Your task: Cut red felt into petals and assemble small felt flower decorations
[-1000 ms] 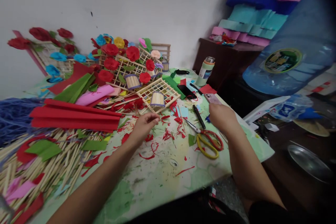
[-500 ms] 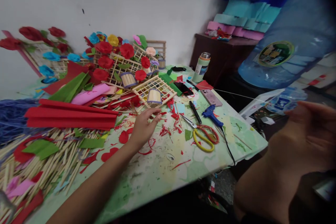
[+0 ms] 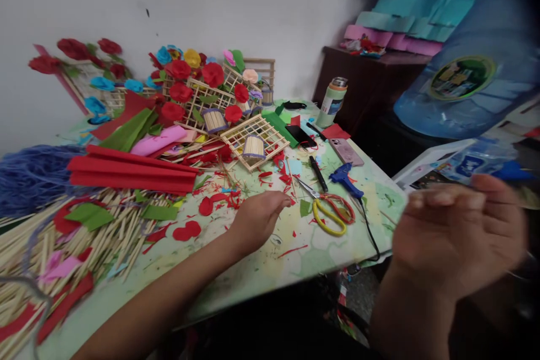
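Observation:
My left hand [image 3: 260,220] is over the middle of the table, its fingers closed in a pinch. What it holds, if anything, is too small to make out. Off the table's right edge my right hand [image 3: 459,230] is raised, slightly blurred, thumb and fingers drawn together; I cannot see anything between them. Red paper scraps [image 3: 206,206] lie near my left hand. To its right are scissors [image 3: 329,216] with yellow and red handles, a blue glue gun [image 3: 346,181] with its cord and a black pen [image 3: 318,173]. Behind sits a stick lattice [image 3: 270,143] bearing a small basket [image 3: 253,147].
Red crepe paper [image 3: 130,171] and a heap of thin sticks [image 3: 101,233] cover the left side. Paper flowers [image 3: 213,75] on lattices stand against the wall. A phone [image 3: 346,152], a thermos [image 3: 332,102] and a large water bottle [image 3: 459,76] are at the right.
My left hand has moved right and nearer me; the red scrap at its fingertips no longer shows. My right hand has moved left, and the thin strand beside it is out of sight. The view has shifted.

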The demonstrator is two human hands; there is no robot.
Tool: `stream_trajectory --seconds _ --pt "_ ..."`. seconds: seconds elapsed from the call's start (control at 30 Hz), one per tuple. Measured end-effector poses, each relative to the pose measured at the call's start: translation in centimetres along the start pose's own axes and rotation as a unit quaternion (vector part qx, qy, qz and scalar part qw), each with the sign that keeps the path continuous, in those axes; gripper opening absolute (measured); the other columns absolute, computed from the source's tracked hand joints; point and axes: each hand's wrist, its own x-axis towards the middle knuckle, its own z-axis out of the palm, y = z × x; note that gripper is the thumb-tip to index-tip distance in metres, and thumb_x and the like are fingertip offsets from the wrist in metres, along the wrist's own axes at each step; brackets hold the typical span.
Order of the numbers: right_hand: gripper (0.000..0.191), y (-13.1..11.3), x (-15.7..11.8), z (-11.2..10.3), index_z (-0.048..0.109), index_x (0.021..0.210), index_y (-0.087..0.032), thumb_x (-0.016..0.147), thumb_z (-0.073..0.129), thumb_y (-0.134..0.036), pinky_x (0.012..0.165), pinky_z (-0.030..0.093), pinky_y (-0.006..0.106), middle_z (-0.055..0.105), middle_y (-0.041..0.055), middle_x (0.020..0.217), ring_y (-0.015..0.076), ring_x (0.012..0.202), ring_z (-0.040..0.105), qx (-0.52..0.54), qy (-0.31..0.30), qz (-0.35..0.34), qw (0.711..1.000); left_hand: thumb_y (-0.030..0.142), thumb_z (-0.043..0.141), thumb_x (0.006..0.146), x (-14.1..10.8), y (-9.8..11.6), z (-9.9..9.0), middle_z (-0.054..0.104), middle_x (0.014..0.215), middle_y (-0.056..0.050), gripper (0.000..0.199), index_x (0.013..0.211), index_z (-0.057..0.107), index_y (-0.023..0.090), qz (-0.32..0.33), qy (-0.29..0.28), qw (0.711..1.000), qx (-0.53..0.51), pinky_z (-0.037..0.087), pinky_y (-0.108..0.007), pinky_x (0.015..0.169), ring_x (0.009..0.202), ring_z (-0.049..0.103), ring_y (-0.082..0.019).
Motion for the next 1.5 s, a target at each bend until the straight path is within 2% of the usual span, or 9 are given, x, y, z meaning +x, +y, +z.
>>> stream_trajectory --seconds 0.13,0.27,0.37,0.53,0.77,0.93,1.1,1.33,1.5 --pt "0.013 1.4 -5.0 2.5 0.063 0.095 -0.022 0.084 0.059 -0.027 0.053 0.04 0.023 0.052 -0.0031 0.063 0.0089 0.058 0.048 0.093 -0.114 0.147 0.978 0.029 0.029 0.094 -0.9 1.6 0.8 0.065 0.078 -0.006 0.033 0.085 0.059 0.017 -0.046 -0.067 0.996 -0.02 0.045 -0.028 0.067 0.073 0.06 -0.017" --pt "0.016 4.1 -8.7 3.6 0.065 0.088 -0.019 0.088 0.054 -0.03 0.057 0.04 0.026 0.052 -0.0026 0.059 0.0095 0.056 0.048 0.011 -0.21 0.21 0.955 0.029 0.031 0.093 -1.5 1.8 0.9 0.063 0.074 -0.004 0.031 0.083 0.058 0.017 -0.097 -0.114 0.987 -0.063 0.043 -0.026 0.065 0.07 0.058 -0.016" --pt "0.018 5.6 -7.8 3.6 0.061 0.075 -0.019 0.087 0.056 -0.031 0.052 0.036 0.024 0.047 -0.0043 0.055 0.0087 0.052 0.043 0.007 -0.172 0.231 0.957 0.031 0.031 0.094 -2.5 1.4 0.8 0.062 0.073 -0.003 0.032 0.08 0.057 0.017 -0.116 -0.139 0.978 -0.104 0.042 -0.025 0.067 0.07 0.057 -0.015" --pt "0.018 6.6 -1.8 2.4 0.057 0.067 -0.021 0.085 0.058 -0.026 0.048 0.034 0.023 0.039 -0.0052 0.054 0.0088 0.05 0.039 0.096 -0.003 0.18 0.979 0.029 0.034 0.092 -4.5 0.2 0.3 0.063 0.074 -0.003 0.031 0.079 0.059 0.017 -0.128 -0.184 0.968 -0.111 0.042 -0.024 0.068 0.07 0.057 -0.014" --pt "0.017 7.5 -2.4 2.9 0.057 0.067 -0.02 0.08 0.063 -0.029 0.044 0.031 0.021 0.041 -0.0058 0.053 0.0074 0.047 0.036 0.084 -0.065 0.292 0.951 0.031 0.056 0.083 -3.3 -2.4 -0.1 0.066 0.075 -0.005 0.02 0.075 0.067 0.016 -0.17 -0.127 0.962 -0.172 0.043 -0.027 0.07 0.073 0.057 -0.015" --pt "0.021 9.7 -6.1 4.5 0.057 0.069 -0.018 0.075 0.067 -0.035 0.045 0.031 0.02 0.046 -0.0066 0.051 0.0059 0.045 0.038 0.071 -0.107 0.354 0.927 0.038 0.055 0.083 -2.8 -2.8 1.0 0.068 0.085 -0.006 0.026 0.09 0.066 0.015 -0.312 -0.088 0.862 -0.39 0.045 -0.027 0.07 0.074 0.059 -0.013" --pt "0.021 11.4 -8.2 5.3 0.058 0.073 -0.017 0.077 0.063 -0.037 0.046 0.031 0.021 0.048 -0.0064 0.053 0.0063 0.046 0.039 0.033 -0.146 0.376 0.914 0.036 0.061 0.079 -3.6 -2.9 2.3 0.06 0.065 0.0 0.026 0.086 0.065 0.012 -0.36 -0.08 0.771 -0.519 0.04 -0.022 0.059 0.057 0.051 -0.007" --pt "0.019 12.1 -9.7 5.2 0.058 0.075 -0.017 0.081 0.06 -0.035 0.049 0.032 0.022 0.052 -0.0049 0.058 0.007 0.049 0.04 -0.026 -0.233 0.355 0.905 0.032 0.061 0.075 -4.4 -3.8 2.9 0.054 0.054 0.003 0.02 0.078 0.063 0.012 -0.396 -0.066 0.734 -0.549 0.029 -0.02 0.049 0.048 0.043 -0.006" --pt "0.021 12.6 -9.5 4.9 0.056 0.07 -0.017 0.083 0.058 -0.033 0.052 0.033 0.022 0.051 -0.005 0.056 0.0073 0.05 0.04 -0.051 -0.207 0.311 0.926 0.033 0.058 0.079 -4.6 -3.7 3.0 0.052 0.054 0.004 0.02 0.079 0.06 0.014 -0.392 -0.084 0.731 -0.553 0.028 -0.02 0.05 0.047 0.041 -0.005"
